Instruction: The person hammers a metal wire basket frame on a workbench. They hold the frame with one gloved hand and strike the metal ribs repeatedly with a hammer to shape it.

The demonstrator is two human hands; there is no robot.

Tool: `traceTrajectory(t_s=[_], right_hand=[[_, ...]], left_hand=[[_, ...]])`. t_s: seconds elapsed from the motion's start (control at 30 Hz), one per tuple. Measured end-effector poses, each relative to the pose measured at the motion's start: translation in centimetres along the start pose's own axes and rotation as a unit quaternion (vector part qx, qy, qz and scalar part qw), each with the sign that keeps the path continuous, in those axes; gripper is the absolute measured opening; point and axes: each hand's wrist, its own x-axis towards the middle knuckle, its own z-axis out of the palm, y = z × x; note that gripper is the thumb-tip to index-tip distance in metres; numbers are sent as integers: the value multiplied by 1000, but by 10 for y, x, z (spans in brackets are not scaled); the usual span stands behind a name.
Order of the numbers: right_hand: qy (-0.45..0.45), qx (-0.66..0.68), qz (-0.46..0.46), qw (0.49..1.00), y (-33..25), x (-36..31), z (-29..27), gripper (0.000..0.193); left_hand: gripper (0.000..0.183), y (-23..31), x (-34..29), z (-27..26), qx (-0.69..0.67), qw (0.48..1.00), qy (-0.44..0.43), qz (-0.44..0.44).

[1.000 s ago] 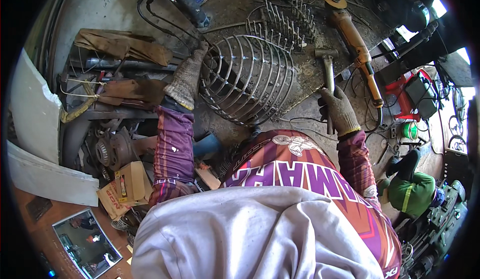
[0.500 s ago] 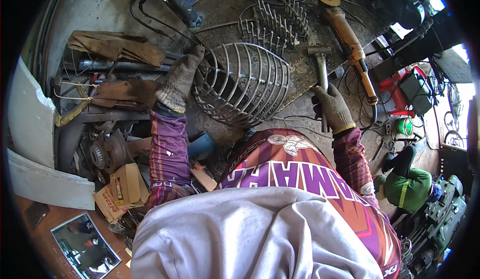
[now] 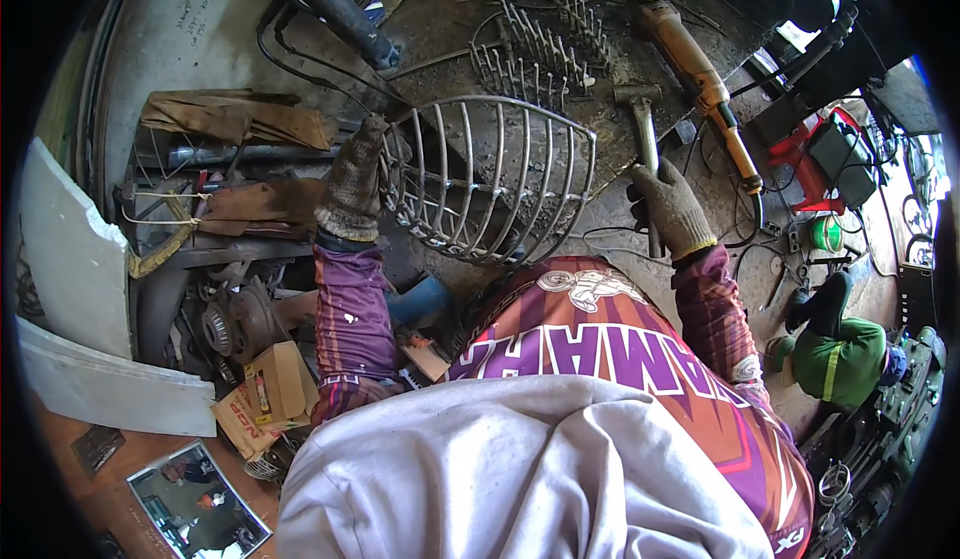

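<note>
My left hand [image 3: 352,181], in a worn knitted glove, is closed on the left end of a curved metal-rod cage [image 3: 496,181]. The cage rests tilted at the table's near edge, its ribs bent into a basket shape. My right hand [image 3: 672,209], gloved too, grips the handle of a hammer [image 3: 645,129], head pointing away from me. The hammer head is to the right of the cage and apart from it. Beyond the cage stand racks of upright metal pins [image 3: 535,54].
An angle grinder [image 3: 690,59] with a disc lies to the right of the hammer. A dark pipe [image 3: 335,14] lies at the far left. Brown leather pieces [image 3: 240,119] and a cardboard box [image 3: 275,389] are at left. On the right, a person in green [image 3: 840,364] is low beside machinery.
The cage has turned in my left hand, its open side now showing more toward me. My view has shifted slightly; the right hand still holds the hammer.
</note>
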Motion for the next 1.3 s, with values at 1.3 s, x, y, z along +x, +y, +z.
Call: traceTrajectory(t_s=[1.3], right_hand=[[-18,1,-20,1000,5,4,-5,38]], left_hand=[[50,46,102,-22,-368,840,-93,-389]])
